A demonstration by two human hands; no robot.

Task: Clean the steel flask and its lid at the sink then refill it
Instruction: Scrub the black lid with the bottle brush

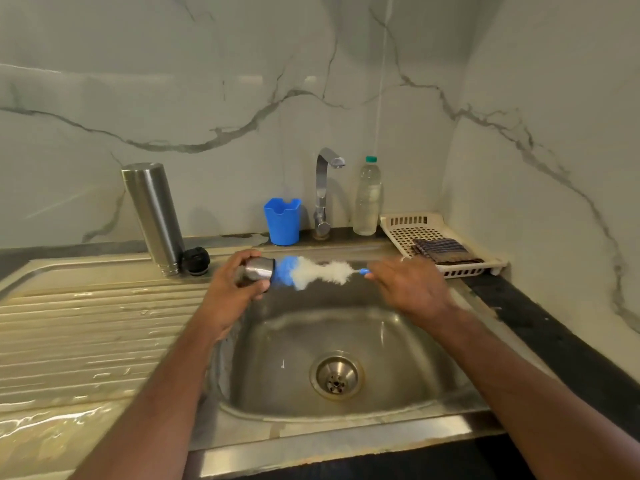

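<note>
The tall steel flask (pixel 154 216) stands upside down on the draining board at the back left, with its black stopper (pixel 196 260) beside it. Over the sink (pixel 346 323), my left hand (pixel 230 289) grips the small steel cup lid (pixel 258 270) sideways, mouth facing right. My right hand (pixel 410 289) pinches the blue handle of a bottle brush (pixel 322 271). The brush's blue and white bristles reach into the lid's mouth and look blurred.
The tap (pixel 325 192) rises behind the sink, shut off. A blue plastic holder (pixel 282 221) stands to its left, a clear water bottle (pixel 369 199) to its right. A cream basket (pixel 443 244) with a folded cloth sits at the right. The draining board (pixel 86 323) is wet.
</note>
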